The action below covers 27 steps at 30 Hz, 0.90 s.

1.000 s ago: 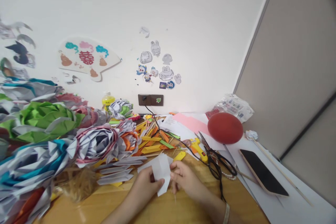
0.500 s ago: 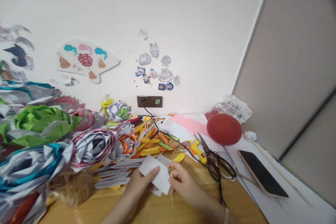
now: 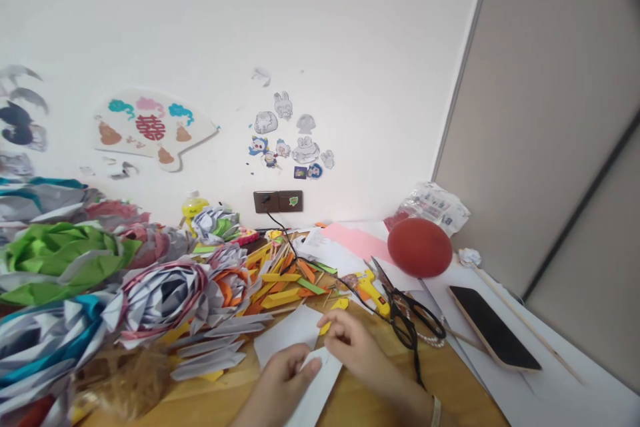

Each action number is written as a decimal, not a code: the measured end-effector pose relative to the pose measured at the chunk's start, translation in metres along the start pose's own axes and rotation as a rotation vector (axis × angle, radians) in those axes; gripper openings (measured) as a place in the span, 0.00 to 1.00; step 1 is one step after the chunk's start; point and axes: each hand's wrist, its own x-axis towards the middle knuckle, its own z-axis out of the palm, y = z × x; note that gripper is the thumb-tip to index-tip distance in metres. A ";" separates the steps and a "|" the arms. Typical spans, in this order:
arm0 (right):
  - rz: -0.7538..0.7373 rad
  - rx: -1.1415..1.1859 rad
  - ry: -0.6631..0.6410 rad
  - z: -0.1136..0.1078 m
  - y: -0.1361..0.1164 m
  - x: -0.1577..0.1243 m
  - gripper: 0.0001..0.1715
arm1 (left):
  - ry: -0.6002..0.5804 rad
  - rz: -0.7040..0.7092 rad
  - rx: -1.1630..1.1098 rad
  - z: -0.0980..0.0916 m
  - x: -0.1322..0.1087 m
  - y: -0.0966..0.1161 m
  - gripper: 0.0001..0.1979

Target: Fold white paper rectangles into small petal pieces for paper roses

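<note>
A piece of white paper [image 3: 319,388] slants down from between my hands toward the bottom of the view. My left hand [image 3: 287,377] grips its left side, thumb on top and fingers curled around. At the upper right corner of the paper, my right hand [image 3: 356,345] is closed in a pinch, with its fingertips partly hidden. Another white sheet [image 3: 280,335] lies on the table just beyond my left hand. A yellow folded paper piece [image 3: 340,305] is beside my right fingertips. Grey-white folded strips [image 3: 210,357] lie to the left.
Large folded-paper flowers [image 3: 160,297] crowd the left side. Yellow and orange folded strips [image 3: 280,297] pile up behind my hands. To the right are a yellow glue gun [image 3: 374,293], black-handled scissors [image 3: 415,317], a red balloon-like oval [image 3: 420,247] and a phone [image 3: 493,327]. A black cord [image 3: 360,297] crosses the table.
The held paper has turned and come lower, toward me. A white sheet now shows on the table beyond my left hand. My left hand has moved down and right; the view has shifted slightly.
</note>
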 end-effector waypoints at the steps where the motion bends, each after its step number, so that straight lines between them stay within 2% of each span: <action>1: -0.015 0.028 0.034 0.001 0.000 0.000 0.11 | 0.079 0.024 0.018 0.000 0.000 0.000 0.23; 4: -0.027 0.106 0.027 0.008 -0.002 -0.001 0.10 | 0.214 0.053 -0.066 -0.006 0.002 0.004 0.22; 7: -0.025 0.101 -0.004 0.019 -0.003 -0.003 0.09 | 0.227 0.057 -0.125 -0.013 0.002 0.006 0.19; 13: -0.033 -0.076 0.067 0.023 -0.001 -0.003 0.03 | 0.219 0.119 0.053 -0.010 0.001 0.008 0.11; 17: -0.090 -0.215 0.087 0.020 -0.001 -0.003 0.05 | 0.197 0.145 0.095 -0.010 -0.002 0.011 0.14; 21: -0.093 -0.297 0.092 0.019 -0.003 -0.004 0.07 | 0.133 0.166 0.047 -0.014 -0.001 0.009 0.16; 27: -0.073 -0.348 0.056 0.018 -0.003 -0.007 0.08 | 0.170 0.151 0.094 -0.018 0.006 0.001 0.23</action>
